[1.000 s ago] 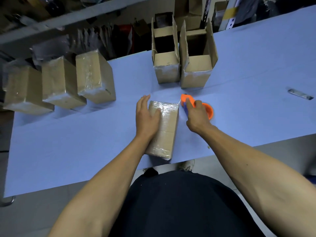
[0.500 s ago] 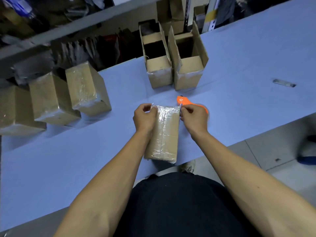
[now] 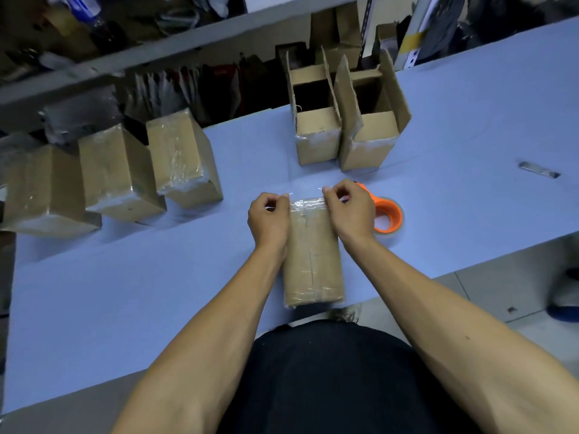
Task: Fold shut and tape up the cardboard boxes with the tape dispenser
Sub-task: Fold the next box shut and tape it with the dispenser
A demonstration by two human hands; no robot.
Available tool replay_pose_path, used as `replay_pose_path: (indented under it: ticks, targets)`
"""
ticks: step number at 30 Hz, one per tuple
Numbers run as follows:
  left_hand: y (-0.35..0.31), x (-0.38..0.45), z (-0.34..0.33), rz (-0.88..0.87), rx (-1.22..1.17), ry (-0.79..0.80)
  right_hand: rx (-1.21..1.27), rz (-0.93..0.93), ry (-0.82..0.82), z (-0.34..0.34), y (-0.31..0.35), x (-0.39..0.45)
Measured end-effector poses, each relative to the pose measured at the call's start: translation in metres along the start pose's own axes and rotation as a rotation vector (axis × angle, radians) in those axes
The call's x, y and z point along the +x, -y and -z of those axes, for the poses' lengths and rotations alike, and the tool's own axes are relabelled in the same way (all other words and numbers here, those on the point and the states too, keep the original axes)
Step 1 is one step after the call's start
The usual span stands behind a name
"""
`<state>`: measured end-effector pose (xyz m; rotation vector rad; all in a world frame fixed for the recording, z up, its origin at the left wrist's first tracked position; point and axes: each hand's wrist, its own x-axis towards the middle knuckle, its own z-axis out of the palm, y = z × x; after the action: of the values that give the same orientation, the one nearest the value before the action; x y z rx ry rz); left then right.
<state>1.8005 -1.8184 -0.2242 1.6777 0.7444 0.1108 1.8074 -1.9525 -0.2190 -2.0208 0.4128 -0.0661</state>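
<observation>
A closed cardboard box point(image 3: 313, 255) lies flat on the blue table point(image 3: 125, 292) in front of me, its far end wrapped in clear tape. My left hand point(image 3: 269, 219) pinches the tape at the box's far left corner. My right hand point(image 3: 351, 211) pinches the tape at the far right corner. A strip of clear tape point(image 3: 305, 195) stretches between the two hands over the box's end. The orange tape dispenser point(image 3: 387, 214) lies on the table just right of my right hand, apart from it.
Two open boxes point(image 3: 318, 133) point(image 3: 372, 133) stand upright behind the work spot. Three taped boxes point(image 3: 181, 161) point(image 3: 117, 173) point(image 3: 40, 189) sit in a row at the left. A small metal piece point(image 3: 539, 170) lies at the right. Shelving runs behind the table.
My right hand let go of the dispenser and moved to the box's far right corner. My left hand shifted from lying on the box to pinching tape at its far left corner.
</observation>
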Motion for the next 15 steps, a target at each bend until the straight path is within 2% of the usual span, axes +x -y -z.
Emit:
replay_pose_path:
  ticks: [5, 7, 11, 15]
  targets:
    - [-0.052, 0.02, 0.014, -0.288, -0.023, -0.211, 0.038, 0.161, -0.066, -0.016, 0.056, 0.02]
    - [-0.058, 0.021, 0.018, -0.338, -0.029, -0.244, 0.083, 0.187, -0.071, -0.024, 0.06, 0.02]
    - [-0.04, 0.018, 0.028, -0.206, -0.124, -0.251, 0.067, 0.222, 0.005, -0.035, 0.054, 0.008]
    - [-0.031, 0.021, 0.032, -0.019, -0.215, -0.017, 0.143, 0.056, 0.126, -0.056, 0.055, -0.001]
